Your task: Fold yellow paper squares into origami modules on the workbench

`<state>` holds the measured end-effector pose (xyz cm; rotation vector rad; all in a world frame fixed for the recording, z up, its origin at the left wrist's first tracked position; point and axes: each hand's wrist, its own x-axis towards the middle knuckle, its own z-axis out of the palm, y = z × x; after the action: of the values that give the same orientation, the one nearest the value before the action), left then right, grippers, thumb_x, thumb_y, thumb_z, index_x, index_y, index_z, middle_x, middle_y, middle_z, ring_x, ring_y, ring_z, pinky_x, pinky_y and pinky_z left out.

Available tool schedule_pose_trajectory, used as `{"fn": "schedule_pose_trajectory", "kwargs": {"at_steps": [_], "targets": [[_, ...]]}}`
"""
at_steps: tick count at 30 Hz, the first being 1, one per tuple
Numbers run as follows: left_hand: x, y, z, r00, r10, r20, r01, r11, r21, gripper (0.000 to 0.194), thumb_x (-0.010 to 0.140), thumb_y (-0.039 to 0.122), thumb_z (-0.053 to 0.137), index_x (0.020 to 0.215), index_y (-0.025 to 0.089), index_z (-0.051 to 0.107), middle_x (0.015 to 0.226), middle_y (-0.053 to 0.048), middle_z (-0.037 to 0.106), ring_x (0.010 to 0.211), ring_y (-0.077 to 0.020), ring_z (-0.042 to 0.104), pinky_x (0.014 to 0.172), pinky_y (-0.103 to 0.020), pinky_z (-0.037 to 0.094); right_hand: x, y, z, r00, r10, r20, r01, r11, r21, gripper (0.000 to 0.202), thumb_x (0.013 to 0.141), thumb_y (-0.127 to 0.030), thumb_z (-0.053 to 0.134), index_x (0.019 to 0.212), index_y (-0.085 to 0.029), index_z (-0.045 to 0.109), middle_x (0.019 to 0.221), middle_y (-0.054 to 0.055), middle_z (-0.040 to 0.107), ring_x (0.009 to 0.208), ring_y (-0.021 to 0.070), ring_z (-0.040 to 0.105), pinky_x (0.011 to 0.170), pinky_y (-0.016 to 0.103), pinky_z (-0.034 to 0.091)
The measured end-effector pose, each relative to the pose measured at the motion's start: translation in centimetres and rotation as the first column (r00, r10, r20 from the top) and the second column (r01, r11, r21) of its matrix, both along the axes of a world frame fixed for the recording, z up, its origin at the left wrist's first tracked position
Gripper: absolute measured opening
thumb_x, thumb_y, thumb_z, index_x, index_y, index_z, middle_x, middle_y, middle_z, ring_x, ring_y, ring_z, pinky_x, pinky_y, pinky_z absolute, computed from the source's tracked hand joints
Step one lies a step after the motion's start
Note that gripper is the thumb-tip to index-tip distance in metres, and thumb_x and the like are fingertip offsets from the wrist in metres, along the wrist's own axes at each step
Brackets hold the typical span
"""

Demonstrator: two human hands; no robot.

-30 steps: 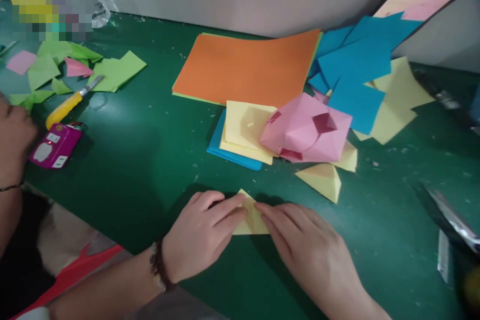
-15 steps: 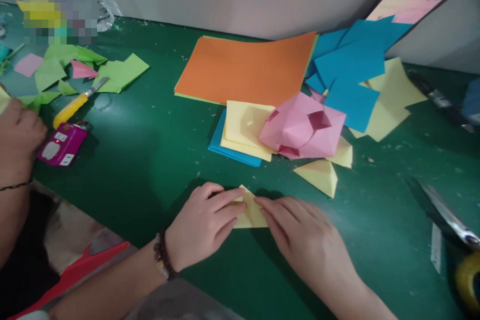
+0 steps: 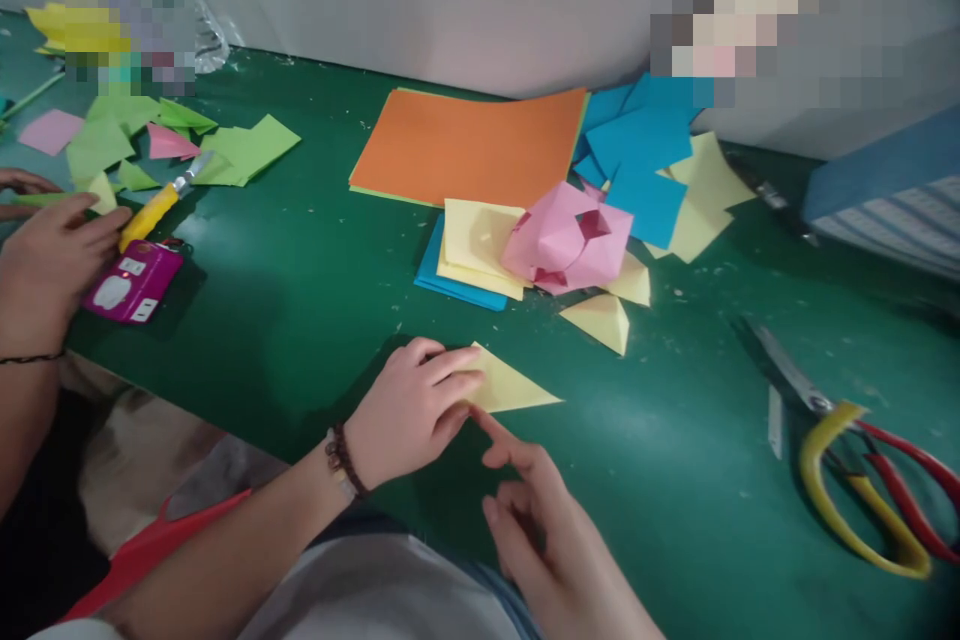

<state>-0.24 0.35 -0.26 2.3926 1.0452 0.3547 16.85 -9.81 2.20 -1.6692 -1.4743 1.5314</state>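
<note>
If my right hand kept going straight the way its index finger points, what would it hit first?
Probably your left hand, which rests on the yellow paper; depth there is hard to judge, so the hands may already touch.

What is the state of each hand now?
Left hand: open, holding the folded yellow paper down.
Right hand: partly open, holding nothing, index finger extended.

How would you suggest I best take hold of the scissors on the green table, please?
I'd grip the scissors by their red and yellow handles, coming from the near right: the loops lie on that side, while the blades point away to the left.
</note>
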Motion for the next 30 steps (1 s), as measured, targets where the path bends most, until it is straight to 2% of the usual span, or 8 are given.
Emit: {"fn": "schedule_pose_trajectory", "kwargs": {"at_steps": [6, 9, 11, 13, 15, 19, 24, 30], "targets": [[0.0, -0.1, -0.1, 1.0, 0.0, 0.002, 0.0, 1.0, 0.015, 0.031, 0.088, 0.018, 0.052, 0.117, 0.02, 0.062, 0.14, -0.001, 0.053, 0.105, -0.0222, 0.046, 0.091, -0.04, 0.045, -1.3, -0.6, -0.7, 0.979, -0.16, -0.128, 0.156, 0.987, -0.044, 0.025, 0.095, -0.037, 0.039, 0.116, -0.024, 0.042, 0.058, -0.008, 0.042, 0.047, 0.0091, 0.035, 0.044, 0.021, 0.034], [0.0, -0.1, 0.0, 1.0, -0.001, 0.001, 0.001, 1.0, 0.014, 0.03, 0.089, 0.02, 0.05, 0.117, 0.02, 0.061, 0.138, -0.003, 0.054, 0.104, -0.0225, 0.047, 0.09, -0.041, 0.046, -1.4, -0.7, -0.6, 0.974, -0.184, -0.135, 0.182, 0.983, -0.025, 0.024, 0.095, -0.037, 0.04, 0.115, -0.024, 0.041, 0.064, -0.003, 0.055, 0.046, 0.0088, 0.037, 0.043, 0.021, 0.036], [0.0, -0.1, 0.1, 1.0, -0.003, 0.005, 0.003, 1.0, 0.011, 0.029, 0.09, 0.021, 0.05, 0.116, 0.02, 0.062, 0.138, -0.003, 0.054, 0.104, -0.0228, 0.048, 0.09, -0.042, 0.046, -1.3, -0.8, -0.7, 0.966, -0.211, -0.146, 0.21, 0.977, -0.023, 0.025, 0.095, -0.039, 0.04, 0.115, -0.024, 0.041, 0.093, 0.009, 0.067, 0.045, 0.007, 0.04, 0.041, 0.022, 0.038], [0.0, -0.1, 0.2, 1.0, -0.004, 0.01, 0.004, 1.0, 0.011, 0.029, 0.09, 0.02, 0.05, 0.116, 0.02, 0.062, 0.139, -0.002, 0.053, 0.105, -0.023, 0.048, 0.091, -0.042, 0.046, -1.1, -0.8, -0.7, 0.955, -0.247, -0.164, 0.245, 0.969, -0.029, 0.025, 0.095, -0.042, 0.04, 0.112, -0.024, 0.041, 0.128, 0.02, 0.057, 0.045, 0.0047, 0.043, 0.039, 0.022, 0.04], [-0.1, -0.1, 0.2, 1.0, -0.002, 0.013, 0.001, 1.0, 0.014, 0.03, 0.089, 0.019, 0.051, 0.117, 0.02, 0.062, 0.14, -0.002, 0.053, 0.105, -0.0231, 0.047, 0.091, -0.042, 0.046, -0.9, -0.8, -0.7, 0.938, -0.303, -0.168, 0.302, 0.953, -0.035, 0.024, 0.095, -0.044, 0.041, 0.109, -0.024, 0.042, 0.143, 0.024, 0.044, 0.042, 0.0028, 0.044, 0.037, 0.022, 0.042], [-0.1, -0.1, 0.1, 1.0, 0.0, 0.005, 0.0, 1.0, 0.021, 0.032, 0.088, 0.018, 0.051, 0.118, 0.02, 0.062, 0.14, -0.002, 0.053, 0.106, -0.0237, 0.047, 0.092, -0.042, 0.046, -0.5, -0.7, -0.3, 0.892, -0.431, -0.138, 0.434, 0.901, -0.009, 0.022, 0.095, -0.042, 0.043, 0.106, -0.024, 0.043, 0.145, 0.023, 0.043, 0.038, 0.0016, 0.045, 0.037, 0.022, 0.043], [-0.1, -0.1, 0.1, 1.0, 0.001, 0.003, -0.001, 1.0, 0.027, 0.031, 0.088, 0.018, 0.051, 0.118, 0.019, 0.062, 0.14, -0.001, 0.053, 0.105, -0.0235, 0.047, 0.093, -0.043, 0.045, 0.9, -0.4, 0.1, 0.89, -0.445, -0.097, 0.451, 0.891, 0.055, 0.021, 0.096, -0.041, 0.042, 0.107, -0.023, 0.042, 0.147, 0.022, 0.042, 0.041, 0.0017, 0.048, 0.04, 0.021, 0.046], [0.0, -0.1, 0.0, 1.0, 0.001, 0.008, -0.001, 1.0, 0.031, 0.033, 0.087, 0.016, 0.051, 0.118, 0.02, 0.062, 0.138, -0.003, 0.054, 0.105, -0.0237, 0.048, 0.092, -0.042, 0.046, 3.7, -0.4, -0.9, 0.853, -0.502, 0.146, 0.443, 0.842, 0.307, 0.017, 0.094, -0.037, 0.046, 0.102, -0.022, 0.046, 0.142, 0.02, 0.048, 0.038, 0.0015, 0.045, 0.036, 0.022, 0.046]]}}
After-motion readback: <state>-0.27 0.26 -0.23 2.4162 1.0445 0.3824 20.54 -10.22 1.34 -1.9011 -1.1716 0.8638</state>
